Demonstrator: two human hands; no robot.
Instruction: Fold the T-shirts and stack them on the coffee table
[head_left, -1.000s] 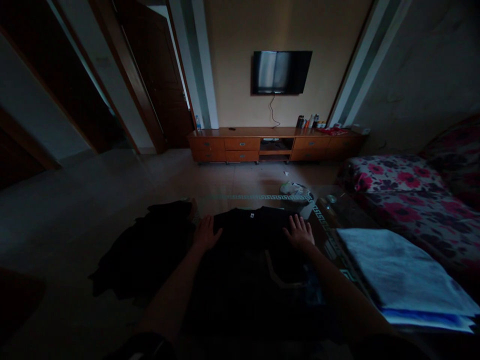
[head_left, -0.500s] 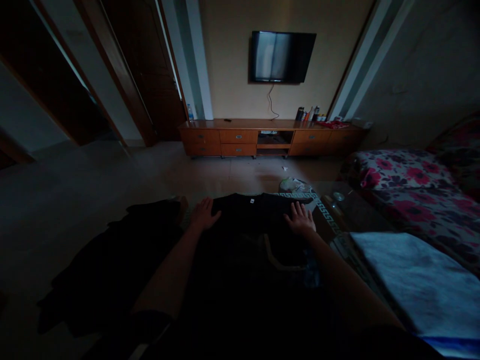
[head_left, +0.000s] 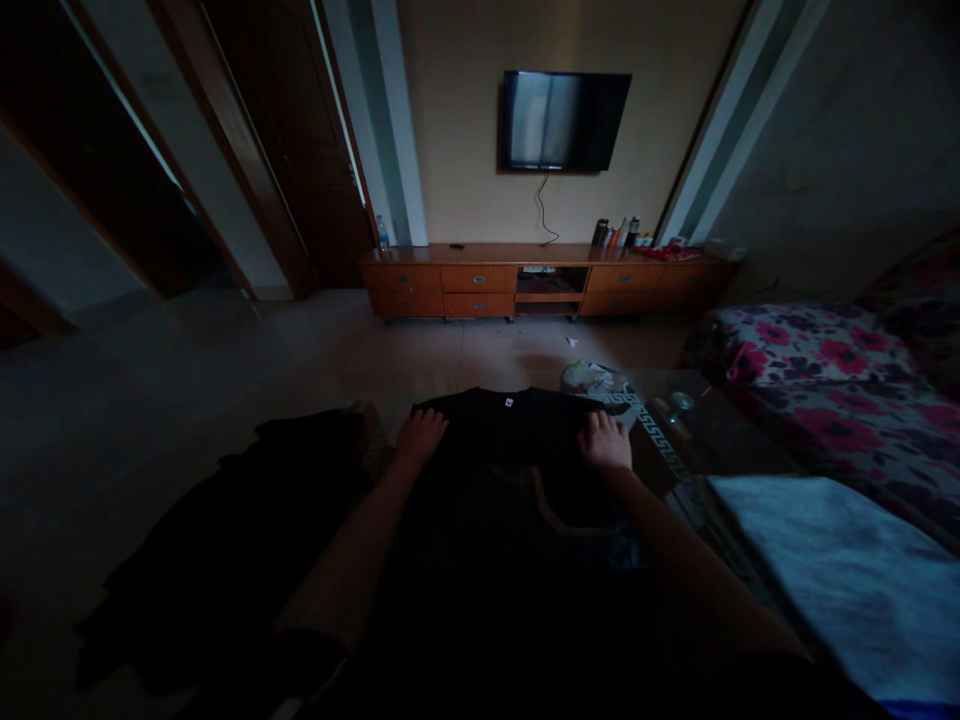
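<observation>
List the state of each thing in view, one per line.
Shirt, laid out, collar at far end
Left hand, fingers bent, on shirt; grip unclear
Right hand, fingers bent, on shirt; grip unclear
Dark clothes, heaped
Pale cloth, lying flat
Television, screen dark with reflections
Drawers, shut
Bottle, upright
Door, ajar

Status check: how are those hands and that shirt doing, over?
Left hand, right hand at opposite edges of black shirt, grip unclear. White neck label showing; lower end lost in dark. Dark cloth heap left, pale cloth right, neither between the hands.
</observation>
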